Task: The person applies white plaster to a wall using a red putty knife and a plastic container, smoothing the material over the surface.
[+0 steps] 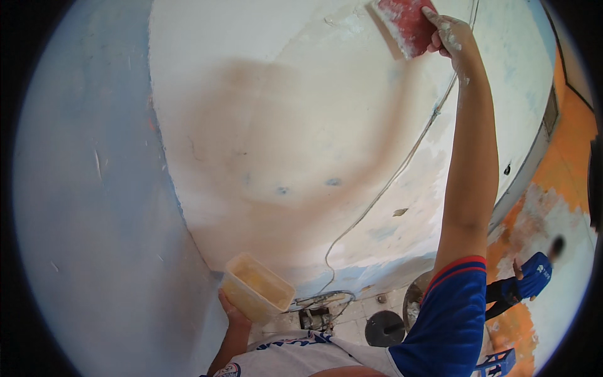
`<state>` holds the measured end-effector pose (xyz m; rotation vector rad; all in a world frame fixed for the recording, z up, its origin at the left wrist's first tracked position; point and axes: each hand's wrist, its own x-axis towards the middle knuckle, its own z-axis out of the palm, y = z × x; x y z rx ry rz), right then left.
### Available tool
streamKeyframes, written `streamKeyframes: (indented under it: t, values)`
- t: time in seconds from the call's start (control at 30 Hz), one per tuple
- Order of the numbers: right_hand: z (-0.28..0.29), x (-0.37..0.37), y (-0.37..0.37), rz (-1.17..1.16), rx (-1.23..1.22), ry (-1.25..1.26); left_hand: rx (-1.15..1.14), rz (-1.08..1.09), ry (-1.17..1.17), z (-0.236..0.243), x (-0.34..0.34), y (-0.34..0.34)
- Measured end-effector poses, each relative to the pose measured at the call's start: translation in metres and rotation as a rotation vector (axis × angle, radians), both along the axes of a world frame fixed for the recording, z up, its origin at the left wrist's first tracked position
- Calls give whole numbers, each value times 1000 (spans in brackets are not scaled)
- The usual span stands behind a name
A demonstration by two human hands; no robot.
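Note:
High up on the white wall (282, 144), my right hand (452, 39) grips a red putty spreader (416, 25). Its edge is smeared with white putty and lies at the wall surface. White putty also marks my fingers and wrist. A ragged patch of putty (344, 24) shows to the left of the spreader. Low on the left, my left hand (235, 311) holds a translucent rectangular plastic tub (259, 309), tilted so its inside shows. The tub has a yellowish tint, and I cannot make out how much is in it.
A loose cable (402, 168) runs down the wall to a tangle near the floor. The blue-grey wall (94, 176) meets it at left. Below are a dark round object (384, 328) and a blue plastic stool (499, 363). A person in blue (534, 276) stands at right.

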<state>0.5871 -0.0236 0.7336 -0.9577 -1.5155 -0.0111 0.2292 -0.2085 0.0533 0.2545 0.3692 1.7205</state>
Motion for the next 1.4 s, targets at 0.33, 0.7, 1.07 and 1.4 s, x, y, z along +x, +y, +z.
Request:
streamKeyframes:
  t: [0.33, 0.7, 1.07, 1.4]
  values:
    - [-19, -24, 13, -19, 119, 164, -31, 4, 50, 13, -11, -6]
    - [-23, -32, -1, -257, 240, 49, -128, 38, 63, 9, -13, -19]
    - [-17, -25, -9, -21, 90, 85, -11, -1, 2, 7, -7, -23]
    - [-6, -5, -4, -88, -131, -115, -71, 51, 47, -1, -10, -28]
